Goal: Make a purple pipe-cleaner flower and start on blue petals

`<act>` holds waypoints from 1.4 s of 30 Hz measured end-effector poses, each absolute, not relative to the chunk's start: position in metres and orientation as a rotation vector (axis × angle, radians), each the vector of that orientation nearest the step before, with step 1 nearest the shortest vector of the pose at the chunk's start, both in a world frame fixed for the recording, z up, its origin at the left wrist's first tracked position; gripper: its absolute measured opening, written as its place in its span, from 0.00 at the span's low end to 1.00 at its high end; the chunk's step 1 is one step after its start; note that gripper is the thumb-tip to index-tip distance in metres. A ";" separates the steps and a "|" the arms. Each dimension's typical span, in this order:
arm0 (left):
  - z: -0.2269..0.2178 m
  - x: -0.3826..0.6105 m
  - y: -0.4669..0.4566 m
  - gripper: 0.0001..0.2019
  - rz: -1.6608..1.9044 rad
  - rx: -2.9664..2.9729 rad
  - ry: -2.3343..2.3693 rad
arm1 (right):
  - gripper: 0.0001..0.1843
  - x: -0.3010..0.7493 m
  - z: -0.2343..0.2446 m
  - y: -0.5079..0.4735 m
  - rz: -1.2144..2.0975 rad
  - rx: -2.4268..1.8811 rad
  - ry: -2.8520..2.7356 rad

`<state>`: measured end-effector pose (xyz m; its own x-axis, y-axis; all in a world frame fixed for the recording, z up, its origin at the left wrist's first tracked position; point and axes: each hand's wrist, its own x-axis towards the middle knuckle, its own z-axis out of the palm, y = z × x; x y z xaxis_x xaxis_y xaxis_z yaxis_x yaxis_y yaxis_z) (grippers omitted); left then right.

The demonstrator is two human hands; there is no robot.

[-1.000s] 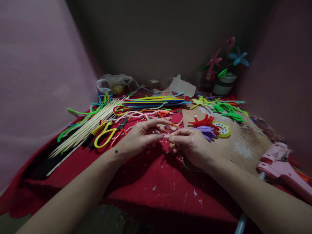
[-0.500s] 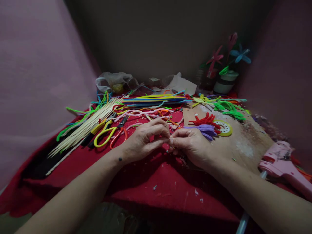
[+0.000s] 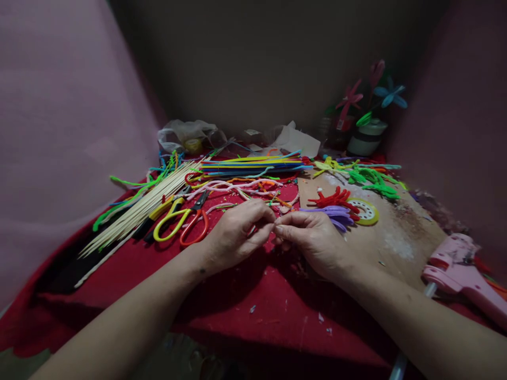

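Observation:
My left hand (image 3: pixel 241 228) and my right hand (image 3: pixel 311 237) meet fingertip to fingertip above the red cloth (image 3: pixel 273 301). Both are closed in a pinch, and whatever lies between the fingers is too small and hidden to name. Left of my left hand lie scissors (image 3: pixel 174 224) with one yellow and one red handle. Just past my right hand, on the cardboard (image 3: pixel 396 237), are a bundle of purple pipe cleaners (image 3: pixel 332 215) and a red pipe cleaner piece (image 3: pixel 332 197). Beside them sits a yellow-rimmed white disc (image 3: pixel 364 211).
Bamboo skewers (image 3: pixel 142 206) lie at the left. Straight pipe cleaners (image 3: pixel 253 164) are stacked at the back, green ones (image 3: pixel 376 179) on the cardboard. A pink glue gun (image 3: pixel 455 269) rests at the right. Pipe-cleaner flowers (image 3: pixel 390 95) stand in a jar (image 3: pixel 366 137) at the back right.
My hands stay pinched together, with only a slight shift of the fingers. The whole view has moved a little; nothing on the table has visibly changed place.

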<state>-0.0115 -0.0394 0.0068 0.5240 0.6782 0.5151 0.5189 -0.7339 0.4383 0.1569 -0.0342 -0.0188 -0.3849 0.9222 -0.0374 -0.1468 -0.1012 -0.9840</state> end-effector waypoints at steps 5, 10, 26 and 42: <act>0.007 0.000 -0.043 0.02 0.936 2.019 1.288 | 0.06 0.157 -0.014 -0.037 1.425 -1.009 -1.454; 0.008 0.009 -0.042 0.05 0.829 1.079 1.060 | 0.08 0.157 -0.010 -0.045 0.822 -1.025 -1.767; 0.017 -0.015 -0.035 0.04 0.848 2.051 1.058 | 0.05 0.160 -0.012 -0.037 1.522 -1.000 -1.398; 0.009 0.004 -0.042 0.06 0.682 1.477 1.239 | 0.10 0.160 -0.013 -0.048 0.615 -1.020 -1.904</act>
